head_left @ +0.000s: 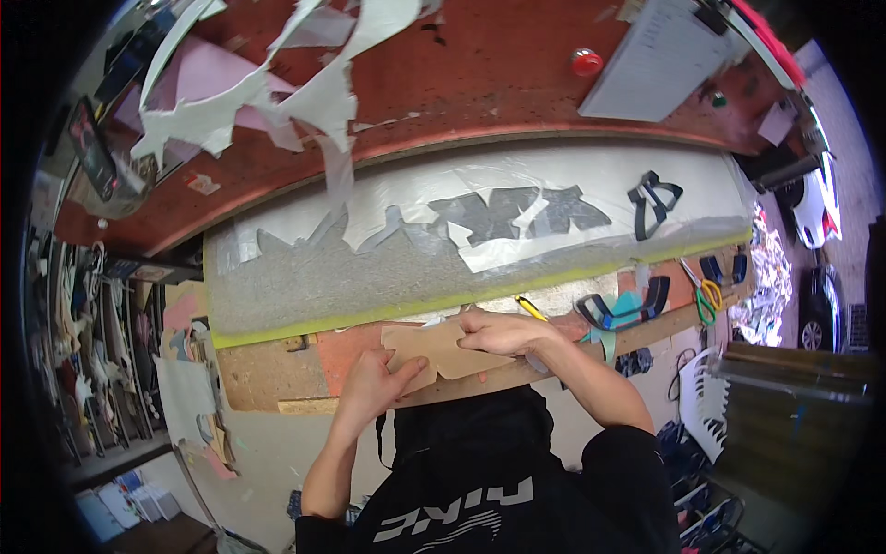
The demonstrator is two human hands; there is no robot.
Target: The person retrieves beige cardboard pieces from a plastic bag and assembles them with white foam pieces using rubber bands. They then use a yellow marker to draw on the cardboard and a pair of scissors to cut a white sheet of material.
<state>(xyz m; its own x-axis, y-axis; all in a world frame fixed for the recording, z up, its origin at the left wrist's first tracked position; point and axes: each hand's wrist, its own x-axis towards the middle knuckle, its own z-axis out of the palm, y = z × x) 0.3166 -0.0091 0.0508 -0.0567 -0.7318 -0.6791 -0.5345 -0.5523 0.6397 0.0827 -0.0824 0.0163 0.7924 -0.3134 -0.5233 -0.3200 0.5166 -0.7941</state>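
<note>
A tan piece of cardboard with a notch in its near edge lies between my two hands at the front of the bench. My left hand grips its near left part, thumb on top and fingers partly hidden. Over its right part, my right hand is closed with the fingers curled, pinching the board. Just beyond my right hand lies a yellow-handled utility knife. Farther right is a dark, curved metal cutting die with bits of coloured sheet around it.
Behind my hands, a thick grey pad carries dark grey cut-outs and another black die. Scissors with orange and green handles lie to the right. A red shelf with white scraps overhangs the back.
</note>
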